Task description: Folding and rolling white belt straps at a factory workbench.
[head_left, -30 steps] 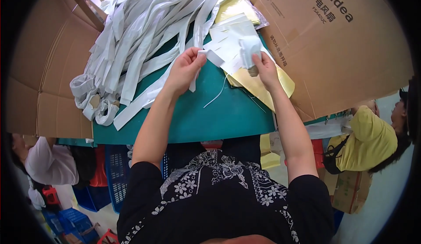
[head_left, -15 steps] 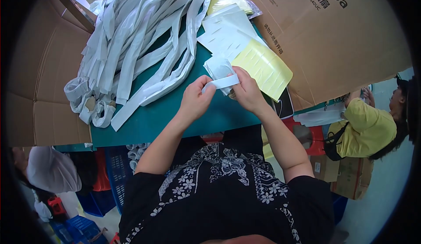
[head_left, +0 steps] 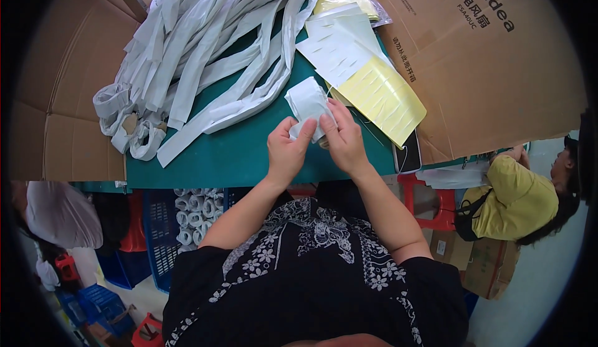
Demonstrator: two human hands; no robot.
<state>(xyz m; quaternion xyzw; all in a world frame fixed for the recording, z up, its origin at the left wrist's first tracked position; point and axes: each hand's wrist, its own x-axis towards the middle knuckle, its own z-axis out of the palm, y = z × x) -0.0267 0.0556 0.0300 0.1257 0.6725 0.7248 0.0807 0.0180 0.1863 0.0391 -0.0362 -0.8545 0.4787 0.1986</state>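
On my head feed I see 2 bare hands close together over the near part of the green worktop point(head_left: 249, 167). The left hand point(head_left: 287, 149) is curled nearly closed, thumb and fingers pinching the lower left of a white folded strip point(head_left: 308, 99). The right hand point(head_left: 344, 140) is partly closed too, its thumb against the strip's near side and its fingers along the right. The strip sits between the 2 hands; a small brownish end shows beneath, too hidden for me to identify.

Further left I have a heap of long white strips point(head_left: 212, 48), with looped strips point(head_left: 144, 153) at its near left end. To the right, a yellow sheet point(head_left: 383, 98) overlaps white sheets point(head_left: 336, 42), and a dark flat device point(head_left: 413, 150) lies near the worktop's edge. Below, a blue crate point(head_left: 160, 241) holds white rolls point(head_left: 197, 215).
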